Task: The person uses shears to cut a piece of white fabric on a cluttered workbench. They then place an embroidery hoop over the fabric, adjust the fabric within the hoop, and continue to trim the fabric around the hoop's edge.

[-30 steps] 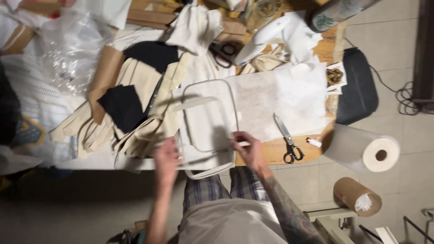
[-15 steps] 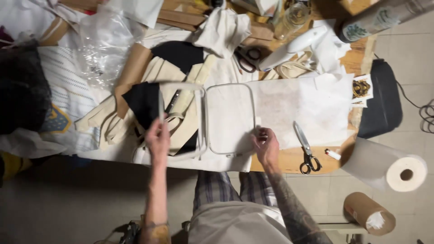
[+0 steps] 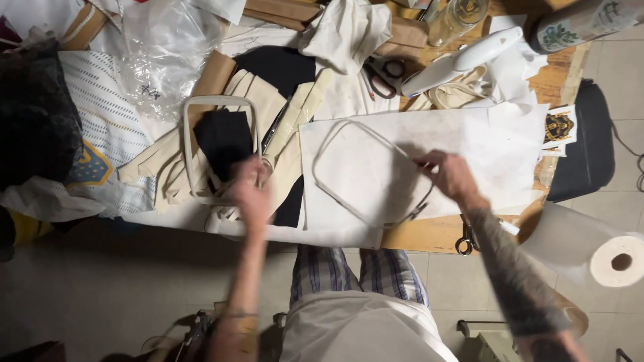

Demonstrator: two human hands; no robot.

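My left hand (image 3: 249, 191) grips the right side of a white rounded-rectangle hoop frame (image 3: 188, 134). That frame lies over a piece of black fabric (image 3: 221, 137) and beige cloth strips. My right hand (image 3: 449, 175) pinches the right edge of a second, thinner hoop frame (image 3: 335, 137), which is tilted over a large white sheet (image 3: 496, 161) on the wooden table. The two frames are apart, side by side.
Dark-handled scissors (image 3: 382, 74) lie at the back, beside a white handheld appliance (image 3: 463, 57) and a glass jar (image 3: 459, 13). Another pair of scissors (image 3: 464, 243) lies at the table's front edge under my right arm. A paper roll (image 3: 617, 261) is at right, crumpled plastic (image 3: 164, 53) at back left.
The frames, close together before, have been pulled apart. My left hand has taken one frame left over the black fabric, and my right hand has tilted the other frame.
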